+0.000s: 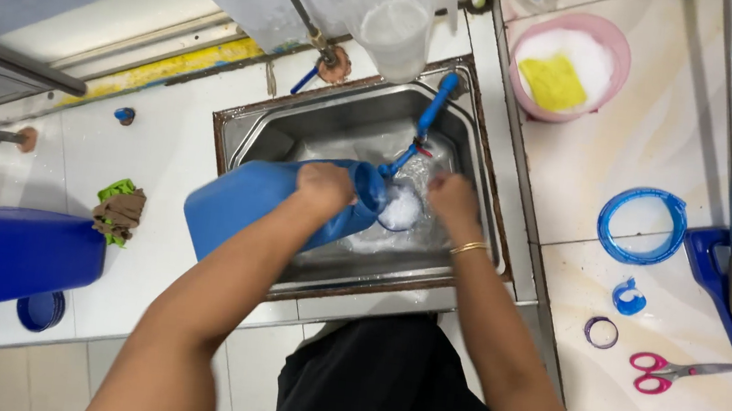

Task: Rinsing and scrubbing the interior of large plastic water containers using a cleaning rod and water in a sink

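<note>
- We look straight down at a steel sink (263, 143) set in a white tiled counter, with two bare arms reaching in from below.
- Our left hand (324, 187) is clamped over the neck of a big blue jug (252, 202) lying on its side, body out past the sink's left rim, mouth just right of those fingers.
- Our right hand (451, 197), a gold bangle at the wrist, sits just right of the jug's mouth; its fingers curl down into white foam (400, 209), and we cannot tell whether they hold anything.
- A blue tap (432, 112) ends just beyond both sets of fingertips, over the foam.
- Well to the right of the right fingers lie a pink bowl (617, 55) holding a yellow sponge (553, 82), a blue plastic ring (642, 226) and pink-handled scissors (664, 370).
- Far left of the left fingers lies a crumpled rag (117, 209).
- Risks, as we judge them: soapy fingers could slip on the smooth neck, dropping the heavy jug into the basin; most of its weight hangs outside the sink, so it could tip off the rim; water may splash onto the counter.
</note>
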